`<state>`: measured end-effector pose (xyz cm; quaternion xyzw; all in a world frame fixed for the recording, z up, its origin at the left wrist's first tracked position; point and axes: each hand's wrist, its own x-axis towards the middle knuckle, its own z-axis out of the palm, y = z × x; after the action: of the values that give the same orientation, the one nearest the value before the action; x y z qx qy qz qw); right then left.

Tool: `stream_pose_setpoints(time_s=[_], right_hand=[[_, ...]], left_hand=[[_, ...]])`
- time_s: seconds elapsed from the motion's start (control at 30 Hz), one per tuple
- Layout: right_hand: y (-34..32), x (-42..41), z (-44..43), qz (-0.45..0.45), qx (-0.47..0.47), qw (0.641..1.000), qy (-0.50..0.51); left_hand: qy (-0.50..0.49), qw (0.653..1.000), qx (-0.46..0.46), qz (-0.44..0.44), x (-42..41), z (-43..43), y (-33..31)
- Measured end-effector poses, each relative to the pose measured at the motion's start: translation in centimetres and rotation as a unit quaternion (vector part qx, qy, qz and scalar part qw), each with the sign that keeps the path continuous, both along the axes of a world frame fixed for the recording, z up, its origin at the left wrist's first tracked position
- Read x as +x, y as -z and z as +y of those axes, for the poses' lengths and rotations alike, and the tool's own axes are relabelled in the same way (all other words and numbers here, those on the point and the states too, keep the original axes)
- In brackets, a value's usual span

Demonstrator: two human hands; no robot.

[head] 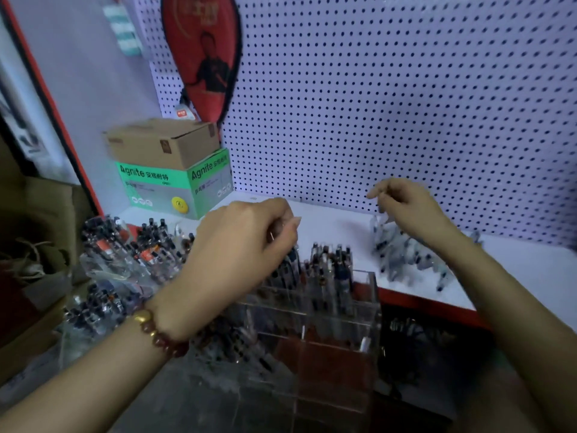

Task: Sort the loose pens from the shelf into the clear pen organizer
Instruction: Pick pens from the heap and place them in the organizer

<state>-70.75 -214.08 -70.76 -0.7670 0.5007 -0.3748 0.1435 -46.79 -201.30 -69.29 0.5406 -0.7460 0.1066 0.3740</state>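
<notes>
The clear pen organizer [365, 307] stands at the shelf's front edge, with several dark-capped pens [331, 260] upright in its back compartments. My left hand [243, 245] hovers over its left side, fingers curled round a few pens whose lower ends reach into the organizer. A pile of loose clear pens [409, 260] lies on the white shelf [327, 226] to the right. My right hand [406, 204] is just above that pile, its thumb and fingers pinched on what looks like one clear pen hanging down; blur hides the detail.
More racks packed with pens [125, 251] stand left of the organizer. A green box [175, 185] with a cardboard box [162, 142] on top sits at the back left. White pegboard [390, 104] forms the back wall, with a red paddle case [203, 57] hanging on it.
</notes>
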Motion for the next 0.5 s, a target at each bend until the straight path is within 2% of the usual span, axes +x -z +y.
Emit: stream_pose_setpoints(time_s=[0.1,0.17,0.23,0.33,0.5], right_hand=[[2.4,-3.5,-4.0,0.086,0.101,0.991,0.036],[4.0,-5.0,-5.2,0.2,0.104,0.971,0.076],[4.9,-5.5,-5.7,0.257,0.112,0.957,0.075],[4.4,-5.7,-5.9,0.283,0.129,0.949,0.058],[4.0,-5.9,-6.3,0.271,0.123,0.955,0.022]], left_hand=[[0.038,0.999,0.021,0.003,-2.3,-3.2,-0.8],[0.051,0.998,0.032,-0.005,-4.0,-5.6,-1.2],[0.063,0.996,0.057,-0.008,-5.5,-7.9,-1.4],[0.075,0.994,0.086,0.005,-7.1,-10.9,-1.5],[0.097,0.985,0.129,0.063,-9.3,-13.3,-0.8]])
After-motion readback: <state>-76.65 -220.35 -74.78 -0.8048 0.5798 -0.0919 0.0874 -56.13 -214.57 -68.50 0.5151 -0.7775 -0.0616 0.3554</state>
